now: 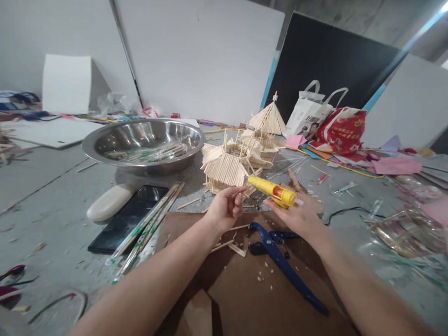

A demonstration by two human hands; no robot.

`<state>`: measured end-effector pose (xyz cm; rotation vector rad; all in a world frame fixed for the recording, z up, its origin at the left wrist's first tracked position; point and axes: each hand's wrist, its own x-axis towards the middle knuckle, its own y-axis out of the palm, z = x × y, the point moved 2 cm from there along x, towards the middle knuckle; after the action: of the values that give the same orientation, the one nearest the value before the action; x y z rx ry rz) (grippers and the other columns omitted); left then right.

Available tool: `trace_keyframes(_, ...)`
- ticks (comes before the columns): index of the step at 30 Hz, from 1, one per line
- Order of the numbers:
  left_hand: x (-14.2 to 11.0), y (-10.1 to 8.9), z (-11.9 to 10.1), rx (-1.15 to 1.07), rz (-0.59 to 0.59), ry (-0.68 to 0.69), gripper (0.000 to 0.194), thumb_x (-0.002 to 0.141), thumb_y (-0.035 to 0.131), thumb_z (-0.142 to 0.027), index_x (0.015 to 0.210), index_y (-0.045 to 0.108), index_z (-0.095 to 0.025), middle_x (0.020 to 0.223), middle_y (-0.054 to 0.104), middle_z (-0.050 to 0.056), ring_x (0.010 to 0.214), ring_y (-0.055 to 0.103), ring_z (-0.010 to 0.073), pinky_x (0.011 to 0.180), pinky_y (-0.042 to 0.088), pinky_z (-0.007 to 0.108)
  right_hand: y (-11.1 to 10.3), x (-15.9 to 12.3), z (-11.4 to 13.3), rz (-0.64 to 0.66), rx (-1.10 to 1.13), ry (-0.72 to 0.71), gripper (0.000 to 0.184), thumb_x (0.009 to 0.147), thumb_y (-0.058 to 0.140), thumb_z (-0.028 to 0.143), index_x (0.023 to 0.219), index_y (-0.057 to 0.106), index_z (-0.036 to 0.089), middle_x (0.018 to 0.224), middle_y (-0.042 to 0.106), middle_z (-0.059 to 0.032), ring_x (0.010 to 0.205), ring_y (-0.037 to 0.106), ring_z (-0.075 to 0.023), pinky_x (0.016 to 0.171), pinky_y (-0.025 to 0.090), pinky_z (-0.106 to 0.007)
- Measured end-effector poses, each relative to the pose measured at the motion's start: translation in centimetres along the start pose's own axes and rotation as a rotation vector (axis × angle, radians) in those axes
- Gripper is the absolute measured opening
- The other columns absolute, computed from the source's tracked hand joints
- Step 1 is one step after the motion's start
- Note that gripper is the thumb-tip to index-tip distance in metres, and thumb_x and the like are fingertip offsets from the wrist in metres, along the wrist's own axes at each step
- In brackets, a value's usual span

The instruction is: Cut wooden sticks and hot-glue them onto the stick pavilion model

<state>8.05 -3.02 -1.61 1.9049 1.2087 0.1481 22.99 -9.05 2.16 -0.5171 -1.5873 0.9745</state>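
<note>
Right hand (297,213) grips glue gun (271,188); left hand (226,208) half-curled, can't tell if empty; dab sparingly along stick roof (224,170) just ahead

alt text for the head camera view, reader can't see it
A person's right hand holds a yellow glue gun, nozzle near a roofed wooden-stick model, left hand close by. Blue cutters lie on a brown board; a metal basin stands at left.
</note>
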Motion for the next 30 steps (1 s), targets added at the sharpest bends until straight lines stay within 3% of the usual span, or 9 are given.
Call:
trace_keyframes(10, -0.22, 0.06, 0.08, -0.022, 0.049, 0.006, 0.015, 0.064, 0.049, -0.017, 0.076, 0.056, -0.012, 0.036, 0.039, -0.007, 0.027, 0.025, 0.0039, 0.032, 0.017, 0.019, 0.08, 0.22, 0.02, 0.008, 0.009, 0.014, 0.032, 0.081, 0.036, 0.040, 0.074, 0.058, 0.018, 0.062, 0.058, -0.0048, 0.058, 0.054, -0.0150, 0.050, 0.040, -0.025)
trace_keyframes(20, -0.26, -0.03, 0.06, -0.016, 0.051, 0.010, 0.016, 0.064, 0.049, -0.017, 0.078, 0.056, -0.013, 0.037, 0.038, -0.007, 0.027, 0.025, 0.0037, 0.032, 0.016, 0.019, -0.57, 0.44, 0.35, -0.049, -0.053, -0.068, 0.041, 0.084, 0.027, 0.038, 0.071, 0.060, 0.016, 0.061, 0.058, -0.0066, 0.055, 0.053, -0.0149, 0.049, 0.040, -0.026)
trace_keyframes(30, -0.30, -0.12, -0.03, -0.012, 0.059, 0.003, 0.017, 0.063, 0.048, -0.016, 0.078, 0.057, -0.013, 0.038, 0.039, -0.007, 0.028, 0.026, 0.0036, 0.032, 0.017, 0.019, -0.48, 0.44, 0.28, -0.028, 0.042, 0.036, 0.039, 0.082, 0.030, 0.041, 0.070, 0.059, 0.018, 0.057, 0.057, -0.0050, 0.053, 0.053, -0.0152, 0.049, 0.039, -0.026)
